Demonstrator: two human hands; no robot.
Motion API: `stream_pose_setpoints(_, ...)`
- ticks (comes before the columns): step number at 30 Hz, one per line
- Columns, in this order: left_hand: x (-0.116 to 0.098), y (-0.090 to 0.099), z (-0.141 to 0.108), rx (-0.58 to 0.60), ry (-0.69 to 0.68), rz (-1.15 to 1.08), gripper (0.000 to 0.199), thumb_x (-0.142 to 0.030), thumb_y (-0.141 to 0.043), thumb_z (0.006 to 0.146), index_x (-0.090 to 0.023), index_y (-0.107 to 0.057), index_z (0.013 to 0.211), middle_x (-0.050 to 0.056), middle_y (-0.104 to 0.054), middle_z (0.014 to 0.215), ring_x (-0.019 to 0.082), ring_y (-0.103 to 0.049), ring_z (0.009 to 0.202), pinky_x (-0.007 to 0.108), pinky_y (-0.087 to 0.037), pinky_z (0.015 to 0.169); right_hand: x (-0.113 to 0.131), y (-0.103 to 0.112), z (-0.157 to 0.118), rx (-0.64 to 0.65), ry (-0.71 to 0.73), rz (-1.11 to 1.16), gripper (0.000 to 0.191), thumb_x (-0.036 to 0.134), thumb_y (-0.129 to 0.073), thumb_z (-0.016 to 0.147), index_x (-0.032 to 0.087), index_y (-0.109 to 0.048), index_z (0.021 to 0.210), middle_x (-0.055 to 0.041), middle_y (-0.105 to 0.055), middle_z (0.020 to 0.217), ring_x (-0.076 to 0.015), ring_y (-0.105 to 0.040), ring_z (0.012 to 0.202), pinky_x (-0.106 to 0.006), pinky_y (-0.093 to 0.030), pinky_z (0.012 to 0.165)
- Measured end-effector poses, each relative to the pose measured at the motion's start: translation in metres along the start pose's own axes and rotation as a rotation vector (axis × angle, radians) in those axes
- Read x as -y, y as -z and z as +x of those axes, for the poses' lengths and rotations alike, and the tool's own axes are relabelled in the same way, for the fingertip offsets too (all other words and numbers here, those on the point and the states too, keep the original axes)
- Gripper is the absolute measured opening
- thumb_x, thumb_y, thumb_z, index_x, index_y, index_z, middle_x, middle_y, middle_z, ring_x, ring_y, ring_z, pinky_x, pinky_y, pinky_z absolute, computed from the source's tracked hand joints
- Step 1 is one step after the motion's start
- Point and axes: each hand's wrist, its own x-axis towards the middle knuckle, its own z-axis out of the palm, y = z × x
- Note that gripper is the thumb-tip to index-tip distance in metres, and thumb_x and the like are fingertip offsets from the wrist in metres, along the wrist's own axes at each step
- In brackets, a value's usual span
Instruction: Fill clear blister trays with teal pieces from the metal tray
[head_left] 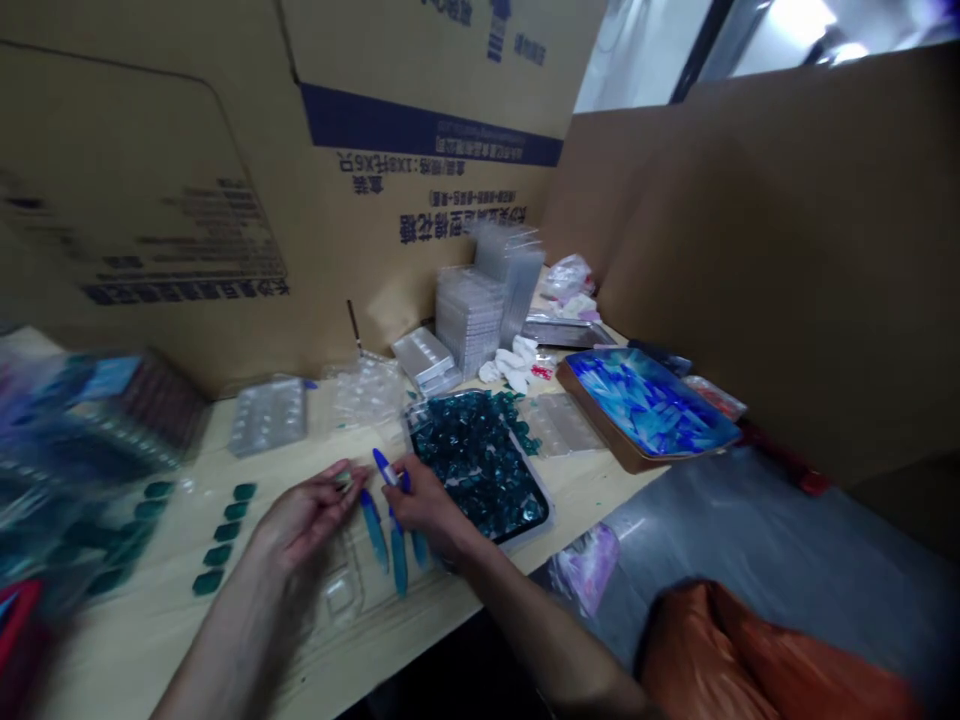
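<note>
1. In the head view, my left hand (304, 515) and right hand (427, 500) are working close together above a pale wooden table (442, 610), with only a small gap between them.
2. The grip on the right is narrow: thumb and fingers close on a slim blue-tipped plastic piece (388, 470). Its long axis slants across my view, and its tip points up and to the left, towards the left hand.
3. The grip on the left is also narrow, with the fingertips pinched around a small pale object (344, 481). It is too small and partly hidden for me to identify.
4. Three loose blue plastic pieces (388, 540) lie on the table just below the gap between the hands, nearer the right hand. Their long axes run roughly front to back, slightly splayed. I cannot tell which way their ends point.
5. A black tray of dark teal pieces (476, 465) sits just beyond the right hand. A clear blister tray (341, 590) lies below the hands, and a short double row of green pieces (221, 535) sits left of the left hand.
6. Farther back are stacked clear trays (469, 320), white gloves (514, 362) and a wide tray of blue pieces (649, 405), all against a cardboard sheet (427, 190). A blurred stack (82, 450) at far left is hard to make out.
</note>
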Motion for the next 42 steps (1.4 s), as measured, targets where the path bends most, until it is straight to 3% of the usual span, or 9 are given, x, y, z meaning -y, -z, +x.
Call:
stream_pose_setpoints(3, 0.023, 0.004, -0.02, -0.024, -0.126, 0.016, 0.044, 0.016, -0.048, 0.065, -0.007, -0.063, 0.1, 0.012, -0.071, 0.088, 0.014, -0.071, 0.078, 0.017, -0.059, 0.066, -0.002, 0.001, -0.005, 0.033, -0.012, 0.003, 0.017, 0.021, -0.058, 0.081, 0.02, -0.058, 0.098, 0.0043, -0.059, 0.072, -0.0112, -0.055, 0.063, -0.019, -0.042, 0.058)
stream_pose_setpoints(7, 0.048, 0.012, -0.027, 0.036, -0.234, 0.014, 0.023, 0.001, -0.064, 0.067, -0.01, -0.067, 0.088, 0.007, -0.07, 0.073, 0.014, -0.069, 0.069, 0.021, -0.056, 0.065, -0.005, -0.002, -0.016, 0.075, 0.212, -0.047, 0.019, 0.031, -0.052, 0.082, 0.019, -0.058, 0.095, -0.0002, -0.064, 0.077, -0.0144, -0.059, 0.067, -0.023, -0.046, 0.063)
stream_pose_setpoints(17, 0.073, 0.039, -0.021, -0.097, -0.356, -0.064, 0.023, -0.011, -0.07, 0.065, -0.014, -0.061, 0.086, 0.002, -0.066, 0.069, 0.013, -0.062, 0.062, 0.024, -0.048, 0.059, 0.006, -0.026, -0.021, 0.166, 0.418, -0.362, 0.038, 0.04, -0.051, 0.082, 0.025, -0.063, 0.114, -0.0037, -0.069, 0.073, -0.0219, -0.064, 0.058, -0.028, -0.043, 0.054)
stream_pose_setpoints(20, 0.07, 0.049, -0.026, -0.089, -0.342, -0.077, 0.029, -0.009, -0.065, 0.067, -0.016, -0.058, 0.094, 0.001, -0.067, 0.07, 0.013, -0.062, 0.058, 0.025, -0.048, 0.058, 0.001, -0.024, -0.017, 0.264, 0.341, -0.19, 0.041, 0.048, -0.06, 0.075, 0.024, -0.066, 0.108, -0.0007, -0.064, 0.064, -0.0194, -0.06, 0.053, -0.026, -0.041, 0.048)
stream_pose_setpoints(25, 0.05, 0.069, -0.04, -0.165, -0.374, -0.083, 0.019, -0.009, -0.062, 0.068, -0.017, -0.053, 0.083, 0.006, -0.07, 0.072, 0.013, -0.062, 0.056, 0.026, -0.049, 0.06, -0.002, -0.019, -0.027, 0.263, -0.041, 0.266, 0.046, 0.054, -0.068, 0.071, 0.022, -0.061, 0.101, 0.0094, -0.042, 0.046, -0.0092, -0.033, 0.033, -0.021, -0.023, 0.034)
stream_pose_setpoints(29, 0.03, 0.093, -0.057, -0.286, -0.46, -0.03, 0.019, -0.006, -0.058, 0.068, -0.016, -0.052, 0.083, 0.003, -0.068, 0.07, 0.011, -0.061, 0.056, 0.025, -0.049, 0.062, 0.018, -0.012, -0.037, 0.246, -0.178, 0.487, 0.044, 0.043, -0.072, 0.061, 0.021, -0.055, 0.095, 0.0082, -0.048, 0.052, -0.0093, -0.04, 0.039, -0.02, -0.029, 0.037)
stream_pose_setpoints(33, 0.019, 0.133, -0.064, -0.368, -0.502, 0.018, 0.02, -0.007, -0.058, 0.071, -0.017, -0.054, 0.087, -0.004, -0.062, 0.066, 0.009, -0.06, 0.059, 0.022, -0.047, 0.066, 0.038, -0.009, -0.032, 0.291, -0.163, 0.429, 0.044, 0.038, -0.068, 0.059, 0.02, -0.054, 0.096, 0.0084, -0.049, 0.054, -0.0103, -0.042, 0.042, -0.022, -0.034, 0.039)
stream_pose_setpoints(39, 0.027, 0.174, -0.145, -0.337, -0.746, 0.392, 0.016, -0.022, -0.063, 0.079, -0.015, -0.065, 0.094, 0.002, -0.067, 0.08, 0.013, -0.062, 0.071, 0.025, -0.049, 0.071, 0.032, -0.01, -0.034, 0.322, -0.153, 0.371, 0.045, 0.04, -0.075, 0.058, 0.02, -0.057, 0.094, 0.0075, -0.05, 0.053, -0.0104, -0.044, 0.042, -0.022, -0.033, 0.038)
stream_pose_setpoints(42, 0.019, 0.203, -0.198, -0.748, -0.97, 0.489, 0.023, -0.026, -0.06, 0.084, -0.015, -0.068, 0.103, 0.004, -0.069, 0.087, 0.013, -0.063, 0.077, 0.025, -0.049, 0.074, 0.016, -0.017, -0.025, 0.366, -0.202, 0.39, 0.051, 0.042, -0.08, 0.053, 0.023, -0.057, 0.095, 0.0051, -0.055, 0.058, -0.0117, -0.045, 0.041, -0.022, -0.032, 0.034)
